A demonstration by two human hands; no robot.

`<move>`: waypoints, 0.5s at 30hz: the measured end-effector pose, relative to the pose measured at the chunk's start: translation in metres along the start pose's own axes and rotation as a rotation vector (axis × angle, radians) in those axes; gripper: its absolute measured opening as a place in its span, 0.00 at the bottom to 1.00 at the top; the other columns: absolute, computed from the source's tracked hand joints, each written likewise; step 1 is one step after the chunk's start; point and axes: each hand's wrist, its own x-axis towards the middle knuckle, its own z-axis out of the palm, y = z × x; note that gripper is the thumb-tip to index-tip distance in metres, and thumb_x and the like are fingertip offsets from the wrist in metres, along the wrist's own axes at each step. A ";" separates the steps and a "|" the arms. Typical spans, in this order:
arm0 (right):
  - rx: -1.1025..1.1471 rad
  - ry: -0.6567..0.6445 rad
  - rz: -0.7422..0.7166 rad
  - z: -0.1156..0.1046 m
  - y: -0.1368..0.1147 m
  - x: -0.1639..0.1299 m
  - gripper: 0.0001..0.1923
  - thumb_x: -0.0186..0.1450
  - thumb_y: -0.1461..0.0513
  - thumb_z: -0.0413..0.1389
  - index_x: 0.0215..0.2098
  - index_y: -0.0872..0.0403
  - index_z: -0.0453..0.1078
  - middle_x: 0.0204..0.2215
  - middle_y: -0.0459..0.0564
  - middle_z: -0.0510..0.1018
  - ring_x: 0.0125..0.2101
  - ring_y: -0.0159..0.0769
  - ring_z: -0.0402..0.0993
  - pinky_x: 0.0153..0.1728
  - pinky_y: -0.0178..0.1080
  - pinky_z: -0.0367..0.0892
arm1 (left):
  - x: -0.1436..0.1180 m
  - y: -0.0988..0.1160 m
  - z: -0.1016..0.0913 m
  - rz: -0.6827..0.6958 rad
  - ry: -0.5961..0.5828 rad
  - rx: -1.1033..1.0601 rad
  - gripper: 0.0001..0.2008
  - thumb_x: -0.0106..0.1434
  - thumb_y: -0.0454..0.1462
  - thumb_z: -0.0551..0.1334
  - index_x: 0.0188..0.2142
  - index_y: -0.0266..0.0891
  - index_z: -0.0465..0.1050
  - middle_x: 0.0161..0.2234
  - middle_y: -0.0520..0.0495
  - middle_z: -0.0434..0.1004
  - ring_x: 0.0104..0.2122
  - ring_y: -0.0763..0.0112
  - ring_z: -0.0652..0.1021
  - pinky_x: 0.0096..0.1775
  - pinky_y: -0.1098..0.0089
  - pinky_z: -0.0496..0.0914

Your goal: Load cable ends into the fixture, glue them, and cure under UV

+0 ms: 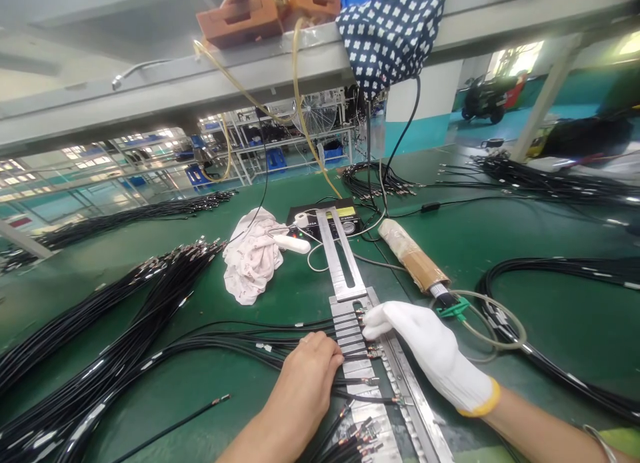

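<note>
Head view. The person stands at a green table with a slotted metal fixture lying lengthwise in front of them. Several black cables run in from the left and end in the fixture's slots, their metal tips lying across the plates.

The bare left hand rests knuckles-up on the cables at the fixture's left edge. Its fingers are curled down over the cables and press them flat; whether any one cable is pinched between the fingers cannot be told, since the fingertips are hidden. The right hand, in a white glove with a yellow cuff, lies across the right rail of the fixture. Its fingers are extended, not closed on anything, and the fingertips touch the cable tips in the upper slots.

Step in hand, as judged: seating cable ends in the slots, one hand holding the run, the other aligning the tips. The next move appears to call for fine placement of a tip into a free slot without disturbing its neighbours.

Around the work: a large sheaf of black cables lies to the left, and a coil to the right. A paper-wrapped roll with a green clip sits just beside the gloved hand. A crumpled white cloth and a black control box lie beyond the fixture. Loose cable ends crowd the near slots and could snag.
</note>
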 end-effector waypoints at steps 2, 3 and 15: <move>-0.007 0.006 0.006 0.000 -0.001 0.000 0.38 0.61 0.33 0.52 0.36 0.59 0.76 0.32 0.59 0.80 0.34 0.46 0.80 0.46 0.48 0.72 | 0.000 -0.002 0.003 0.034 0.017 0.017 0.15 0.74 0.33 0.46 0.38 0.33 0.69 0.38 0.41 0.70 0.40 0.57 0.70 0.46 0.54 0.65; -0.015 0.009 0.011 0.000 -0.001 0.000 0.38 0.61 0.32 0.52 0.35 0.59 0.76 0.31 0.59 0.80 0.35 0.46 0.80 0.46 0.48 0.72 | 0.000 -0.003 0.005 0.054 0.030 0.026 0.15 0.74 0.33 0.46 0.38 0.33 0.69 0.37 0.41 0.69 0.39 0.57 0.70 0.45 0.53 0.65; -0.029 0.011 0.029 0.001 -0.001 0.000 0.38 0.60 0.33 0.52 0.36 0.60 0.76 0.35 0.60 0.81 0.35 0.46 0.80 0.45 0.46 0.74 | 0.001 0.003 0.010 0.239 0.145 0.042 0.11 0.72 0.29 0.49 0.36 0.34 0.67 0.35 0.44 0.70 0.36 0.60 0.70 0.41 0.58 0.67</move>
